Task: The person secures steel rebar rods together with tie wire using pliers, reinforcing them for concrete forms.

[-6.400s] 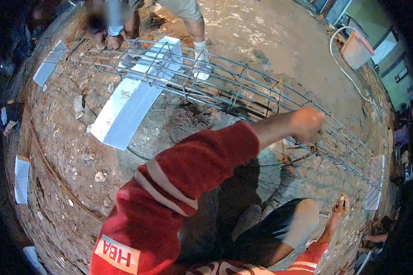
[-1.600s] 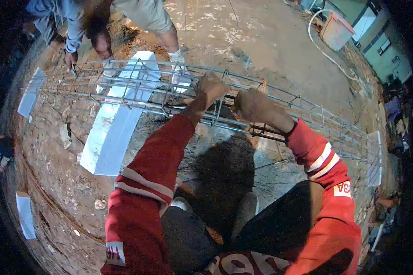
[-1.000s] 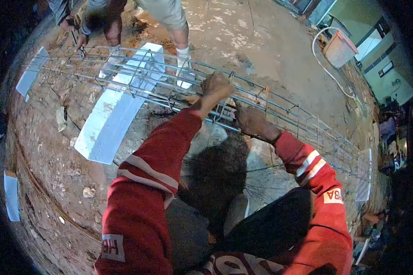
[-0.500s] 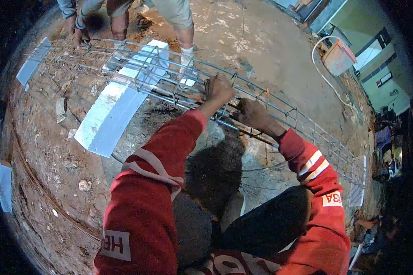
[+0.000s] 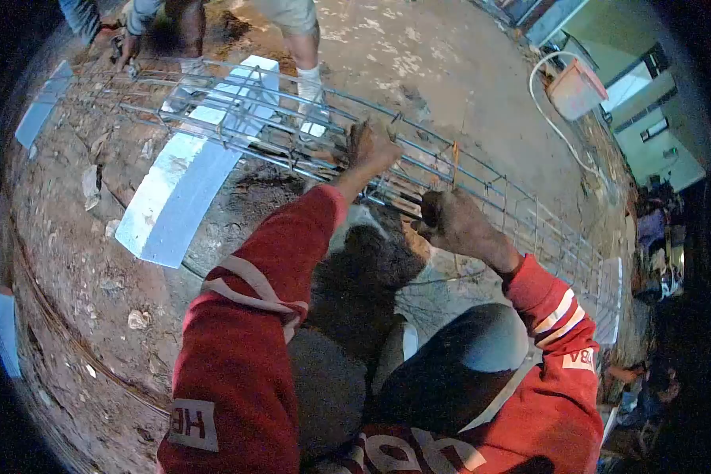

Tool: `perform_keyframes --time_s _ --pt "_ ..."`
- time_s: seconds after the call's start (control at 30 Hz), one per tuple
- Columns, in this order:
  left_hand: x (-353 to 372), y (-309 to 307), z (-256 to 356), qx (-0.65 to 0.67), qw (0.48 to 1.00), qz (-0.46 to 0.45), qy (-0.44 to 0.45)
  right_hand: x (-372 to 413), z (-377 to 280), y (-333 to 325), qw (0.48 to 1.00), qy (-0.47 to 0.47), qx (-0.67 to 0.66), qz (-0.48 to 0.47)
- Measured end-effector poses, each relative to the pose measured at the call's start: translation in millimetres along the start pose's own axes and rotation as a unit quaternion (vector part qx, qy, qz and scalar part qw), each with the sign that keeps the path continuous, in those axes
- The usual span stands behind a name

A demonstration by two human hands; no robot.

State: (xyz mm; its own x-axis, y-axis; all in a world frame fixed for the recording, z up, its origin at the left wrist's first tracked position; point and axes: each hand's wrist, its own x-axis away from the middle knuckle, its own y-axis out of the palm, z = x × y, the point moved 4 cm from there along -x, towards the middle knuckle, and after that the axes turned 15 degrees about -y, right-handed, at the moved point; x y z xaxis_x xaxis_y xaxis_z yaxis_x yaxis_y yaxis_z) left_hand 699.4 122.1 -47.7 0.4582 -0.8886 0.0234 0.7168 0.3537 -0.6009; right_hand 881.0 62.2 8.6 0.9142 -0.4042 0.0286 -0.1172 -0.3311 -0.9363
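A long rebar cage (image 5: 336, 118) runs across the view from upper left to lower right, its bars joined by square stirrups. My left hand (image 5: 374, 148) is closed on the cage near its middle, fingers curled at the bars. My right hand (image 5: 454, 225) is a fist at the cage's near side, to the right of my left hand. Dark, slender shapes show by its fingers, but what it grips is hidden. Beneath the cage, left of my hands, lies a white block (image 5: 178, 189) with an angled top.
A co-worker's hands (image 5: 126, 43) are at the cage's far left end, by another pale block (image 5: 43, 107). That person's feet (image 5: 312, 103) stand behind the cage. A reddish bucket (image 5: 577, 88) and a pale hose (image 5: 547, 118) are at upper right. Stony dirt (image 5: 126, 316) lies left.
My right hand has moved down and toward me relative to the cage. My left hand stays at the bars. The co-worker's hands have lifted slightly, and the whole view has shifted a little.
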Motion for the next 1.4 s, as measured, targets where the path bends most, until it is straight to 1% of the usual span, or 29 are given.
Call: perform_keyframes --time_s 0.03,0.07,0.1,0.13,0.17,0.2,0.23,0.3,0.33,0.4,0.5,0.53,0.67,0.73,0.77,0.8,0.83,0.87,0.9,0.97,1.0,1.03,1.07,1.1,1.17,1.23,1.27,1.33,1.4 --pt "-0.7 -1.6 0.4 0.000 1.000 0.010 0.006 4.2 -13.9 -1.2 0.969 -0.108 0.219 0.045" --pt "-0.2 -3.3 1.5 0.000 1.000 0.022 0.012 6.8 -8.9 -7.3 0.997 -0.033 0.043 0.053" --pt "2.1 -3.6 2.3 -0.001 1.000 0.019 0.016 8.8 -12.7 -3.0 0.997 -0.029 0.043 0.056" --pt "4.3 -5.6 3.2 0.002 1.000 0.014 0.016 12.1 -11.8 6.0 0.973 0.051 -0.204 0.092" --pt "4.9 -8.1 4.2 0.005 1.000 0.010 0.015 15.6 -14.5 19.2 0.882 0.126 -0.437 0.121" --pt "5.5 -10.4 5.9 -0.017 0.999 0.017 0.025 19.1 -20.7 33.9 0.730 0.193 -0.641 0.140" --pt "1.0 -6.1 3.5 -0.019 0.999 0.017 0.027 18.3 -28.8 45.3 0.525 0.244 -0.801 0.151" --pt "-5.8 3.3 -5.4 0.003 1.000 0.020 -0.012 12.6 -37.9 44.4 0.750 0.191 -0.624 0.105" --pt "-6.0 -0.5 -2.2 -0.001 1.000 0.020 -0.006 15.2 -36.9 41.7 0.749 0.187 -0.626 0.111" --pt "3.2 -6.6 1.7 0.013 1.000 -0.001 -0.021 41.5 -27.7 27.8 0.857 0.151 -0.483 0.094" --pt "6.9 -7.8 4.9 -0.006 0.999 0.034 0.015 86.1 -25.4 13.9 0.964 0.101 -0.237 0.066" --pt "2.9 -4.7 -0.1 0.038 0.999 0.002 0.006 90.5 -28.3 16.9 0.964 0.103 -0.234 0.071" --pt "1.0 2.7 -3.5 0.001 1.000 0.022 -0.011 107.9 -50.5 48.1 0.994 0.073 -0.019 0.079" --pt "-8.6 13.5 -14.5 -0.019 1.000 0.014 -0.004 103.4 -61.0 41.6 0.985 0.067 0.153 0.050" --pt "-8.0 14.9 -15.5 -0.019 1.000 0.009 -0.007 104.8 -70.1 32.5 0.985 0.070 0.150 0.046" --pt "-10.3 15.2 -14.5 -0.025 1.000 0.011 -0.007 107.3 -71.9 24.7 0.988 0.132 -0.020 0.075" --pt "-10.6 15.6 -13.8 -0.033 0.999 0.010 -0.006 111.1 -72.4 25.7 0.957 0.192 -0.190 0.104" --pt "-11.4 14.3 -13.0 -0.033 0.999 0.005 -0.004 114.7 -67.9 50.3 0.866 0.157 -0.416 0.230" --pt "-11.0 12.8 -12.3 -0.023 1.000 0.006 0.010 125.0 -59.3 56.2 0.864 0.162 -0.417 0.231" --pt "-8.2 20.7 -16.6 -0.014 1.000 -0.003 0.023 129.9 -57.1 65.1 0.815 0.276 -0.490 0.141" --pt "-9.8 18.8 -15.4 0.006 0.998 0.034 0.058 128.8 -61.7 61.1 0.815 0.276 -0.489 0.141" --pt "-9.5 16.3 -17.8 0.026 0.993 0.071 0.088 128.9 -70.0 47.2 0.901 0.271 -0.311 0.136" --pt "-5.0 8.5 -15.3 0.025 0.994 0.071 0.083 128.7 -82.6 34.1 0.951 0.255 -0.122 0.124" --pt "-3.0 4.5 -11.1 0.021 0.997 0.031 0.062 127.2 -91.6 24.2 0.966 0.226 0.073 0.107" --pt "0.0 9.4 -12.0 0.018 0.999 -0.015 0.037 127.3 -97.7 20.4 0.963 0.203 0.106 0.140" --pt "0.2 5.4 -8.5 0.031 0.994 0.056 0.091 124.7 -99.8 18.6 0.954 0.200 0.185 0.128" --pt "1.0 3.3 -7.9 0.032 0.994 0.058 0.090 125.9 -96.3 19.6 0.954 0.198 0.186 0.128" --pt "5.6 1.1 -6.3 0.008 0.993 0.056 0.102 127.5 -94.9 12.6 0.941 0.135 0.241 0.193" --pt "5.7 -0.5 -4.5 0.022 0.994 0.048 0.096 121.0 -99.5 -4.7 0.946 0.135 0.239 0.173"
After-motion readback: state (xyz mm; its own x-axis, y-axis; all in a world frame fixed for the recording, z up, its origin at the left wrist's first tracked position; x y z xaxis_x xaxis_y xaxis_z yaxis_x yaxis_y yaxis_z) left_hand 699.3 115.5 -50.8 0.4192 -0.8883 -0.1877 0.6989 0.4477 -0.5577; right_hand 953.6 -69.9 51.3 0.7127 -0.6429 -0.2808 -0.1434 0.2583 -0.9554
